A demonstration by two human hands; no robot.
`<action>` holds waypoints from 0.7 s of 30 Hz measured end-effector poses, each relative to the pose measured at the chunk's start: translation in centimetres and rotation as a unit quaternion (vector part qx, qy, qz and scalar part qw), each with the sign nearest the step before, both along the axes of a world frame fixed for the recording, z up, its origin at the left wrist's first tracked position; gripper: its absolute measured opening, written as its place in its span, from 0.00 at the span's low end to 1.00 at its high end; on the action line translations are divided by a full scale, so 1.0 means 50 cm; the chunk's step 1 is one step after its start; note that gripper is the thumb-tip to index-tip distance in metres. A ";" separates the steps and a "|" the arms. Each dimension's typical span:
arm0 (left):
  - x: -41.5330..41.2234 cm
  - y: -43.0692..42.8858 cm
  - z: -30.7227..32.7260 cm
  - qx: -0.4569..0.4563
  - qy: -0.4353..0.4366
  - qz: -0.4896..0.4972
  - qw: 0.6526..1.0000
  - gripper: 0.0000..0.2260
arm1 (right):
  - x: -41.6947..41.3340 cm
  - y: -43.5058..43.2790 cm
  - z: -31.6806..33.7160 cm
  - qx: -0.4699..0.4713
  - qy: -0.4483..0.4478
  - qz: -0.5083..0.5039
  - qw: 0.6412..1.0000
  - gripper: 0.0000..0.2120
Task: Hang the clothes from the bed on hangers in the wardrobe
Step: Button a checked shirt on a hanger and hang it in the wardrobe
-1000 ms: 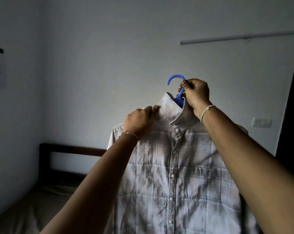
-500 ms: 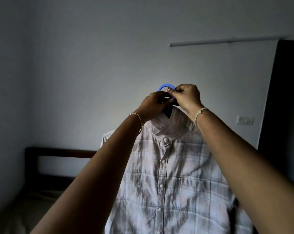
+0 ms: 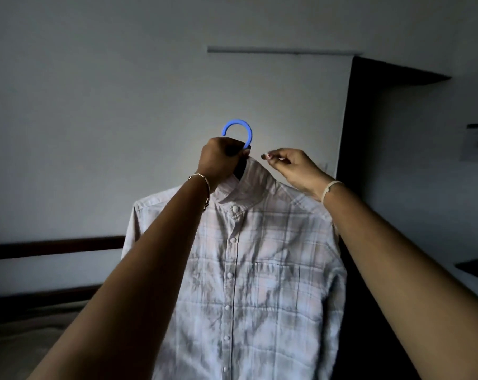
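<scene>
Right hand (image 3: 292,168) is now sitting apart from the left hand (image 3: 218,157), off to the right of the collar, where half a second ago the two were bunched together at the hanger's neck; the head view is also taking in more of the dark wardrobe (image 3: 391,160) on the right. Left-hand fingers are wrapping tightly round the neck of the blue hanger (image 3: 237,130), just beneath its round hook, which is standing up above the knuckles. A pale checked shirt (image 3: 259,270) is hanging from that hanger, buttoned, facing the camera, held up in the air in front of the wall and the wardrobe's edge. Right-hand fingers are curling with the thumb and forefinger tips meeting just beside the collar's top edge; whether they are pinching any cloth I cannot tell. Low on the left, a dark wooden headboard (image 3: 54,246) is showing behind the left forearm.
</scene>
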State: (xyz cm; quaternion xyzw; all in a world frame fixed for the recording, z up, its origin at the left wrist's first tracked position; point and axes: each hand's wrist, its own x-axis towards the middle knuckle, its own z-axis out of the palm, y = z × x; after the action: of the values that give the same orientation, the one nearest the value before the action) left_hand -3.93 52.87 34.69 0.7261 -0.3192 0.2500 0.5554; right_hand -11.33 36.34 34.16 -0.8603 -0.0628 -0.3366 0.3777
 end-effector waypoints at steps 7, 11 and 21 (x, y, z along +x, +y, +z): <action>-0.137 -0.043 0.020 -0.023 0.023 -0.079 0.996 0.09 | -0.206 -0.127 -0.049 -0.087 0.069 -0.065 0.992 0.10; -0.243 -0.082 0.017 -0.027 0.009 -0.096 0.995 0.09 | -0.348 -0.166 -0.049 -0.090 0.051 -0.105 0.989 0.09; -0.607 -0.187 -0.103 -0.200 -0.071 -0.007 0.977 0.11 | -0.777 -0.193 -0.035 -0.180 0.018 -0.366 0.913 0.11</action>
State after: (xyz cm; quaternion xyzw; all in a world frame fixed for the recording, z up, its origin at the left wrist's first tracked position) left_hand -34.29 43.52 29.53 0.5785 -0.3066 0.3558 0.6669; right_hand -50.19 26.70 32.41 -0.8823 0.2036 -0.4188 0.0683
